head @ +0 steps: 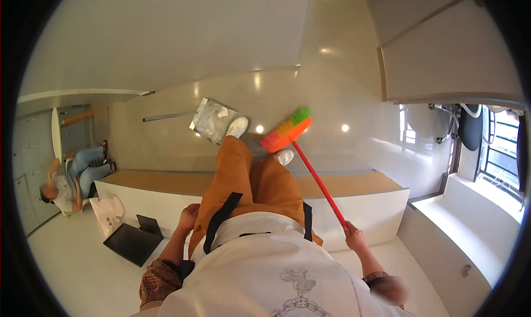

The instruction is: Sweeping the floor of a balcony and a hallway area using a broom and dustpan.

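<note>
My right hand (pixel 355 236) is closed around the red stick of a broom (pixel 319 180). Its orange head with green, yellow and pink bristles (pixel 286 130) is down by my right shoe. A metal-handled dustpan (pixel 202 130) lies on the floor beside my left shoe, its handle pointing left. Crumpled clear plastic (pixel 216 117) and a small white scrap rest in the pan. My left hand (pixel 189 217) hangs beside my orange trousers, with nothing visible in it; its fingers are partly hidden.
A low white-sided unit with a tan top (pixel 166 183) runs across behind my legs. A black monitor (pixel 133 243) and a white bag (pixel 107 213) sit at left, near a seated person (pixel 68 184). Pale panels (pixel 186 30) stand ahead; a wheeled chair (pixel 471 128) is far right.
</note>
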Demonstrator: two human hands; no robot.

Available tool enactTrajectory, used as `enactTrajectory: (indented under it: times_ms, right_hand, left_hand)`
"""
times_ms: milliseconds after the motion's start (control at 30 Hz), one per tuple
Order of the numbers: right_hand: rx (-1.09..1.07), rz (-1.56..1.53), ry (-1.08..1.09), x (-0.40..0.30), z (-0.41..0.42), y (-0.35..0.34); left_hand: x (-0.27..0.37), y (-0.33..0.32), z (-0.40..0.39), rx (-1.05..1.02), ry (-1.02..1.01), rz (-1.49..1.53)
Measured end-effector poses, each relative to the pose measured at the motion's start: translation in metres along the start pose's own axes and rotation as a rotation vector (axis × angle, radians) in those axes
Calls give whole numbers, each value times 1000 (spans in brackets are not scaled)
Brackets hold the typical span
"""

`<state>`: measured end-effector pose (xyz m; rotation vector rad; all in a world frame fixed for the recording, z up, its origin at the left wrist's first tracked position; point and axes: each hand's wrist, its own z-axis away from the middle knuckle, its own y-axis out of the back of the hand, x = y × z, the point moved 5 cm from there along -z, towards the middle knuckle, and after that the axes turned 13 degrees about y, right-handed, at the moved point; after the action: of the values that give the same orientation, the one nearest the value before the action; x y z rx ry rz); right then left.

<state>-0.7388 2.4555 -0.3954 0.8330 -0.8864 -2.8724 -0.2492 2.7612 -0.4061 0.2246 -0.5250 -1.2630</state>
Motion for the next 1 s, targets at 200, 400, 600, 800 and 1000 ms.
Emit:
enactTrajectory:
  times_ms: [200,400,600,800,1000]
  right_hand:
    - [138,0,11,13,-25,-39]
    - [91,59,-129,16,-44,-48]
    - [95,112,-178,-1,-38,-34]
    - [29,121,-272,-27,-36,-11]
    - [245,-15,-41,-9,17,22]
  left_hand:
    - [39,-1,11,-51,-80,14]
    - [30,0,-6,-99,-34,27]
    - [41,-6,-10,-85,-12,15]
    - [53,-14,-23,-138,23,34]
    - [75,-25,-28,-191,39,113]
